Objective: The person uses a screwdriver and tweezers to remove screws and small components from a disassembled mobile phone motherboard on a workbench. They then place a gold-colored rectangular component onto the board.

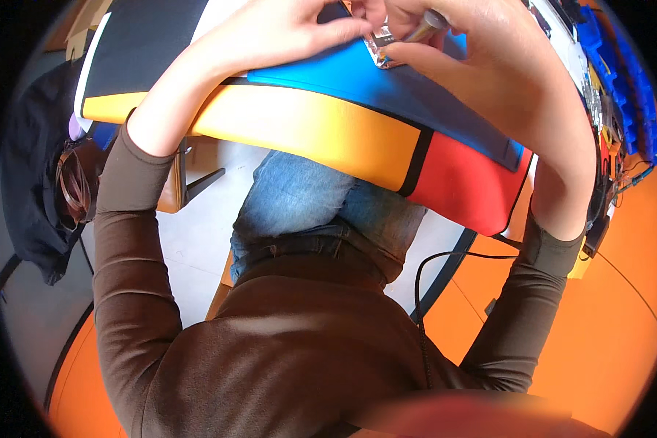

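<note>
Your right hand (482,62) is clamped on a cylindrical tool (426,26), whose blunt end tilts up and to the right between thumb and fingers. Your left hand (288,33) lies opposite, thumb extended toward a small shiny rectangular part (380,45); whether its fingers are together on that part cannot be told, as the hands and the upper edge hide the contact. The part is over the blue panel (321,66) of a mat, just beside the right thumb tip.

Caution: the part could slide or turn if you push the tool sideways while left-hand support is weak. The tool could slip toward the left fingertips if its angle is too shallow. The black cable (452,253) near your right sleeve (522,314) could snag if that elbow swings.

Pose: both forearms reach forward and inward, with elbows set wide.
</note>
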A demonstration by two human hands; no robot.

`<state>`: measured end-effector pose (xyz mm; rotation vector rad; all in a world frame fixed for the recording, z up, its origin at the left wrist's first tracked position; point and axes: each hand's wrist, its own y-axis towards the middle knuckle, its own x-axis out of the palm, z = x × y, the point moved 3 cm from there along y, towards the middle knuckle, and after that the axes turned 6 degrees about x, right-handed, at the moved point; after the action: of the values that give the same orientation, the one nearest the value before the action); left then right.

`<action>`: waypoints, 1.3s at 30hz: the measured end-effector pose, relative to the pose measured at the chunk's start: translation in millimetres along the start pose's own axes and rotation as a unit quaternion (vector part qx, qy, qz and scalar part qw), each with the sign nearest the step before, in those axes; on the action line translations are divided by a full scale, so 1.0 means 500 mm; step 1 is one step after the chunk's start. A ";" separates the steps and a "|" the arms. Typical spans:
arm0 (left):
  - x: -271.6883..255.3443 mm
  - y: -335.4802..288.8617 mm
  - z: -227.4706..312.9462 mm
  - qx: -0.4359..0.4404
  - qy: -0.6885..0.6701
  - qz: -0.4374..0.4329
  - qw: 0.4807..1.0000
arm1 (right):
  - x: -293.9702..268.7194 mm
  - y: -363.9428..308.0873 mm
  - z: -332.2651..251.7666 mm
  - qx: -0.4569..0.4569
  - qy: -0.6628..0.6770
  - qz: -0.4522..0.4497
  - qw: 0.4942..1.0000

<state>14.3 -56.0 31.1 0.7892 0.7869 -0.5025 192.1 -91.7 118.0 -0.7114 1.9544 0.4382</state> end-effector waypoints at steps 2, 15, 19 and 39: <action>-0.010 0.001 -0.011 -0.009 0.040 0.030 0.999 | -0.010 0.009 0.002 -0.008 -0.007 -0.030 0.999; 0.001 -0.008 -0.141 -0.101 0.039 0.186 0.977 | 0.016 -0.002 -0.002 -0.046 -0.243 0.027 0.969; -0.004 -0.006 -0.140 -0.122 0.017 0.179 0.976 | 0.024 -0.019 0.006 -0.135 -0.193 0.149 0.960; -0.009 -0.014 -0.151 -0.088 0.058 0.136 0.985 | 0.044 0.010 0.014 -0.081 -0.270 0.078 0.956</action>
<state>-25.7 -1.0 -2.5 0.7519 0.8036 -0.1427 185.8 -90.6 95.1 -0.4726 1.4691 0.8057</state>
